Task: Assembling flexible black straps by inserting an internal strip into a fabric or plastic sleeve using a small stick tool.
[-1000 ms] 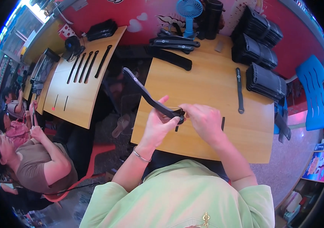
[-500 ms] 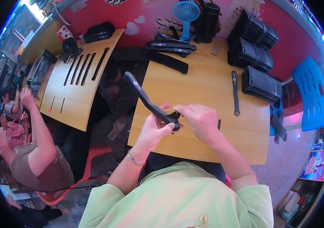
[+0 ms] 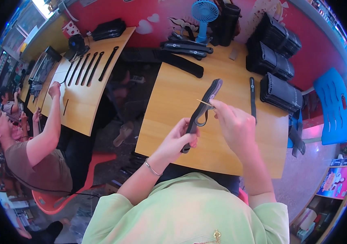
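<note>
My left hand (image 3: pixel 180 136) is closed around the lower end of a bundle of black straps (image 3: pixel 201 112), which tilts up and to the right above the table. A grey loop of strap sticks out from the bundle's side. My right hand (image 3: pixel 235 121) pinches at a thin yellow strand (image 3: pixel 204 103) that crosses the bundle near its upper part. Whether the strand wraps around the straps, I cannot tell. One flat dark strap (image 3: pixel 252 95) lies on the table just beyond my right hand.
Stacks of folded black straps (image 3: pixel 281 92) stand at the table's right edge. At the back are more strap bundles (image 3: pixel 185 49), a blue fan (image 3: pixel 204 12) and a black cylinder (image 3: pixel 227 24). A co-worker (image 3: pixel 45 158) sits left at another table (image 3: pixel 82 101) with several laid-out straps.
The strap bundle has swung from leaning up-left to leaning up-right. My right hand has moved up and right with the yellow strand. The co-worker's raised hand has come down to their table.
</note>
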`<state>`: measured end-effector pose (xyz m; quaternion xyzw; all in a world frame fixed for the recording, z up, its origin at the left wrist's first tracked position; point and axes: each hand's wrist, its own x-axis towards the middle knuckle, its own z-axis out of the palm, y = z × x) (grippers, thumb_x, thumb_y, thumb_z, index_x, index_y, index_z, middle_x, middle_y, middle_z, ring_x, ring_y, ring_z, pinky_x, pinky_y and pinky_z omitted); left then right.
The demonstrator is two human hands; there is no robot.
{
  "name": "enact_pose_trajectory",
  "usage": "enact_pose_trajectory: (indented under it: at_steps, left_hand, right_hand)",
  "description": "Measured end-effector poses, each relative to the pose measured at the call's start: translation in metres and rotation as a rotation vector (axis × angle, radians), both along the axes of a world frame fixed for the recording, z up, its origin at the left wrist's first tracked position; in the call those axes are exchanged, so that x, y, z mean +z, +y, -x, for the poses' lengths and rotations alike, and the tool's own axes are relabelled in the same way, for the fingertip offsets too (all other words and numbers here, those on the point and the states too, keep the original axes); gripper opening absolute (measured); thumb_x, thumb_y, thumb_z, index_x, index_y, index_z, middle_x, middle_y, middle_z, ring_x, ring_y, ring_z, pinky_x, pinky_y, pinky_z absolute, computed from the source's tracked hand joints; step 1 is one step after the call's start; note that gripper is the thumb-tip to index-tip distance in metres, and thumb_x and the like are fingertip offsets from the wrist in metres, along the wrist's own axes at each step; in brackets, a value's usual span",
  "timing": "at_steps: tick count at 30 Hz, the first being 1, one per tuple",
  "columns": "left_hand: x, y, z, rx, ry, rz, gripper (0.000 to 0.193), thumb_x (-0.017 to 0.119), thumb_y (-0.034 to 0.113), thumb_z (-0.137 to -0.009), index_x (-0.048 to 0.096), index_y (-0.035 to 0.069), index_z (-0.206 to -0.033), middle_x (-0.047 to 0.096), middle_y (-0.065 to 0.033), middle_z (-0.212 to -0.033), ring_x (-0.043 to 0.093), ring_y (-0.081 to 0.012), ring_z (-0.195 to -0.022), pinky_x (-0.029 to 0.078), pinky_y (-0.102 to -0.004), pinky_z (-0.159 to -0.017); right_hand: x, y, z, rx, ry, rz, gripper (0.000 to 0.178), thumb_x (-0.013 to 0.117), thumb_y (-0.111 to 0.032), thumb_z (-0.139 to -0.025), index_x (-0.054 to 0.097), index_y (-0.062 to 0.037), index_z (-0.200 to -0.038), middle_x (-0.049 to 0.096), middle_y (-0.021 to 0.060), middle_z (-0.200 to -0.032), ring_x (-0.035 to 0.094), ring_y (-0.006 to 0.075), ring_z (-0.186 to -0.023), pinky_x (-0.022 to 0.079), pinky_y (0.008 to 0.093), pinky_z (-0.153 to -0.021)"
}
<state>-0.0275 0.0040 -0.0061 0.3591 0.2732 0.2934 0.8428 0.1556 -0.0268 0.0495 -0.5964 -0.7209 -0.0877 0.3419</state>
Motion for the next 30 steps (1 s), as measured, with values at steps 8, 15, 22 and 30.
enact_pose_trajectory:
  at_steps: [8,15,22,30]
  left_hand:
    - [-0.001,0.001,0.001,-0.066,0.145,-0.128,0.014,0.045,0.013,-0.095,0.047,0.004,-0.105,0.04,0.0027,-0.074,0.034,-0.0033,-0.053,0.029,-0.0182,-0.047]
    - [-0.002,0.004,0.007,-0.048,0.103,-0.014,0.014,0.043,0.019,-0.097,0.048,0.007,-0.1,0.041,0.0029,-0.069,0.032,-0.0033,-0.05,0.026,-0.018,-0.044]
    - [-0.005,0.012,-0.001,0.22,-0.037,0.096,0.017,0.042,0.025,-0.098,0.048,0.009,-0.095,0.043,0.002,-0.068,0.032,-0.0045,-0.048,0.026,-0.0192,-0.044]
    - [-0.002,0.005,-0.003,0.172,-0.025,0.114,0.018,0.04,0.024,-0.098,0.049,0.008,-0.1,0.042,0.0008,-0.067,0.032,-0.0055,-0.048,0.027,-0.0194,-0.044]
  right_hand:
    - [0.006,-0.017,-0.016,-0.09,0.058,0.088,0.031,0.06,0.004,-0.073,0.066,-0.0138,-0.098,0.062,0.0036,-0.065,0.062,0.0166,-0.059,0.046,0.0274,-0.051]
    - [0.0,-0.023,-0.018,-0.015,0.114,0.115,0.032,0.058,0.004,-0.073,0.066,-0.0147,-0.098,0.061,0.0033,-0.064,0.061,0.0171,-0.058,0.046,0.0286,-0.051]
    - [-0.004,-0.046,-0.01,0.03,0.293,0.434,0.03,0.06,0.0,-0.077,0.065,-0.0113,-0.104,0.061,0.0055,-0.063,0.058,0.0147,-0.053,0.044,0.0266,-0.051]
    - [-0.012,-0.048,-0.02,0.09,0.673,0.4,0.041,0.077,-0.007,-0.068,0.063,-0.0072,-0.107,0.054,-0.0014,-0.064,0.038,0.0024,-0.048,0.029,0.0197,-0.043]
